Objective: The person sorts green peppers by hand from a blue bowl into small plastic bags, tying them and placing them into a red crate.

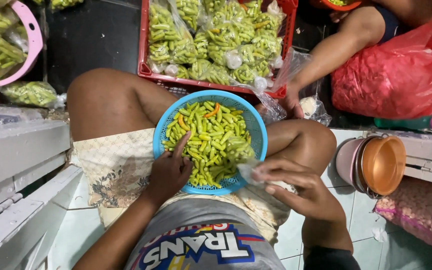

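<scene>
A grey shirt (203, 235) with bright letters is closest, right under the camera. From there the two arms go up to a round blue basket (256, 131) that sits on the person's lap, on a soft cloth (113, 165) with a flower pattern.

Far on the left is a pink tub (32, 37) full of bagged green chillies, and under it a grey metal frame (18, 165). Next comes the left hand (168, 170). Its fingers are spread and dip into the pile of chillies (208, 135) in the basket. The basket is plastic with little holes all over. The chillies are small, thin and smooth, mostly light green, and a few are orange. They fill the basket, and the left fingertips touch them at the near left side.

Then comes the right hand (296, 187), at the basket's near right edge. Its thumb and fingers are pressed together on a thin clear plastic bag (248, 167) with some green chillies in it.

Behind the basket is a red crate (143, 55) full of tied bags of chillies. Another person's hand (292, 100) touches a bag by the crate. On the right lie a shiny red plastic sack (396, 75) and stacked small buckets (376, 162), pink and orange.
</scene>
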